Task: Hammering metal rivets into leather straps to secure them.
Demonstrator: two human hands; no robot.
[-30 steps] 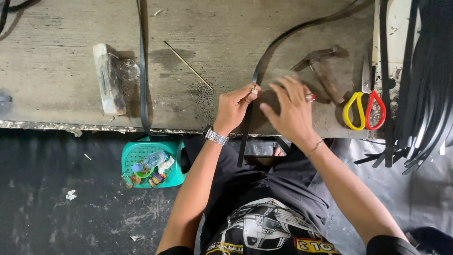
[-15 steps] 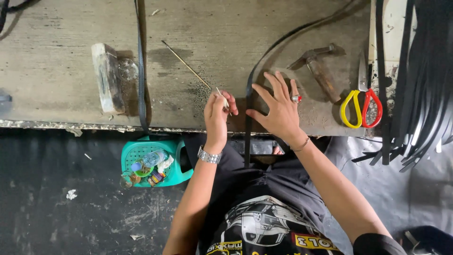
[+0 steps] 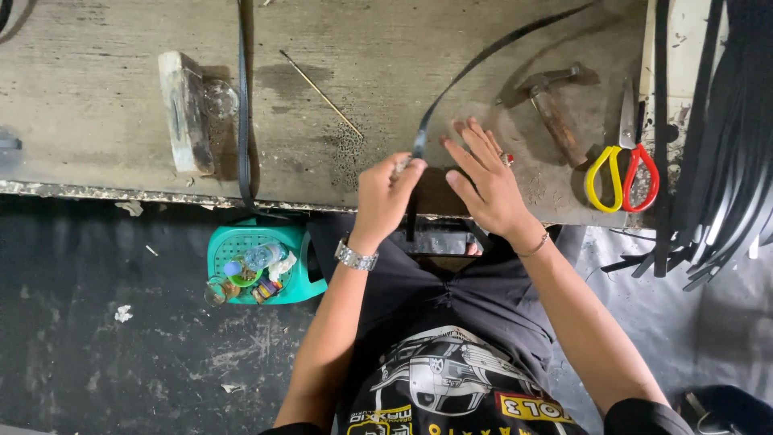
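Left hand point(image 3: 385, 193) now back pinching long thin black rubber strip point(image 3: 419, 145) at bench edge after dropping thin metal rod point(image 3: 320, 93); right hand point(image 3: 485, 181) spread flat beside.

Hammer point(image 3: 554, 113) on workbench point(image 3: 97, 80), left of scissors point(image 3: 622, 165)

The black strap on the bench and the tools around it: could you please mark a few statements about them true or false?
1. The left hand pinches the black strap. True.
2. The right hand grips the hammer. False: it rests open on the workbench beside the strap; the hammer lies apart.
3. The scissors have yellow and red handles. True.
4. The green basket stands on the workbench. False: it sits below the bench edge, on the dark floor.
5. The left wrist wears a metal watch. True.
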